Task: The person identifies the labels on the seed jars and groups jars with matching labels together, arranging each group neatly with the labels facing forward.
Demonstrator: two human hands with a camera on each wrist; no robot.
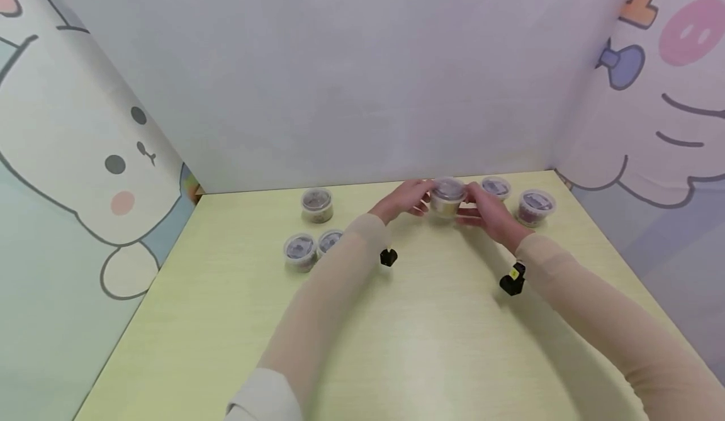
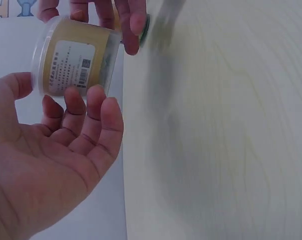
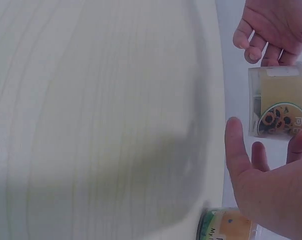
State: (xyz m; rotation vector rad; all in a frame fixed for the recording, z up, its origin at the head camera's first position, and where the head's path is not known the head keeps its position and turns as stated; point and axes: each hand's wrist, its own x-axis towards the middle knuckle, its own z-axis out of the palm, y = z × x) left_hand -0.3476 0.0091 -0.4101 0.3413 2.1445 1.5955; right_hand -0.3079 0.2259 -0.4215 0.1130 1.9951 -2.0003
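Both hands hold a clear plastic tub (image 1: 447, 197) with a lid and a tan paper band, at the back of the table right of centre. It appears lifted off the tabletop. My left hand (image 1: 404, 199) grips one side, its thumb by the lid rim and fingertips along the wall. From the other side my right hand (image 1: 491, 213) holds it between thumb and fingers. A white barcode label (image 2: 70, 65) shows on the tub in the left wrist view. The right wrist view shows a round printed picture (image 3: 281, 120) on the band.
Right of the hands stand two lidded tubs (image 1: 535, 207), one partly behind the right hand. On the left are a taller tub or stack (image 1: 316, 204) and two tubs (image 1: 300, 251) side by side, one partly covered by the left sleeve. A pale wall (image 1: 362, 94) borders the wooden table (image 1: 425, 345).
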